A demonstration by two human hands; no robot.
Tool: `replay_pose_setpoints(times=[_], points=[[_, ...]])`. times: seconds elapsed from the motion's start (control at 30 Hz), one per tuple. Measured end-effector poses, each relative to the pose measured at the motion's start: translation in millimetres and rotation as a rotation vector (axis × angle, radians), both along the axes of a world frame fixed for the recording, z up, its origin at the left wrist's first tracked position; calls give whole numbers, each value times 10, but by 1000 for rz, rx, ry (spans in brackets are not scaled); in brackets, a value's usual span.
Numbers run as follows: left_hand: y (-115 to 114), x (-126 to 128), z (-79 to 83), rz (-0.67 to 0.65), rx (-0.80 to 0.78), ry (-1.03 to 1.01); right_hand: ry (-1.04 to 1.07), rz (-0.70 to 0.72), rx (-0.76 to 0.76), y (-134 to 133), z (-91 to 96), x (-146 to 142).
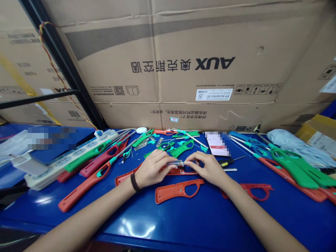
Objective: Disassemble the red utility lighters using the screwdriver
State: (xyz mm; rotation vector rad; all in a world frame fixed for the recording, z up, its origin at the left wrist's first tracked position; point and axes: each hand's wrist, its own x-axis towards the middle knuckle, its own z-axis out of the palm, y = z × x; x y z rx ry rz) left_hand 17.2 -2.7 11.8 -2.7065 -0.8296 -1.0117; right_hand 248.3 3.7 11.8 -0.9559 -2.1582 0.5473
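Note:
My left hand [151, 169], with a dark band at the wrist, pinches a small clear lighter fuel tank [176, 163] and holds it level. At the tank's right end, the closed fingertips of my right hand [207, 168] meet on a tiny part too small to name. Under both hands lies an open red lighter shell half [126, 177], with a thin white wire near the tank. A second red shell half [168, 193] rests nearer me, and another red shell piece [258, 192] sits partly behind my right forearm.
Assembled gas lighters [85, 187] lie left beside a white power strip [107, 135]; more lighters [294, 171] are piled right. Green shells and loose parts [183, 148] spread behind my hands, near a phone [216, 143] and a screwdriver [227, 162]. A large cardboard box [168, 42] stands behind.

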Motion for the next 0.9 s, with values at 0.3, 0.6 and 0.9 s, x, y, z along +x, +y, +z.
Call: replay_pose_setpoints(times=[0.3, 0.6, 0.9], points=[[3, 0, -36, 10, -13, -1, 24, 24, -3, 13, -7, 3], [30, 9, 38, 12, 38, 11, -30, -7, -10, 42, 29, 92], [20, 3, -1, 0, -7, 15, -54, 8, -25, 5, 43, 51]])
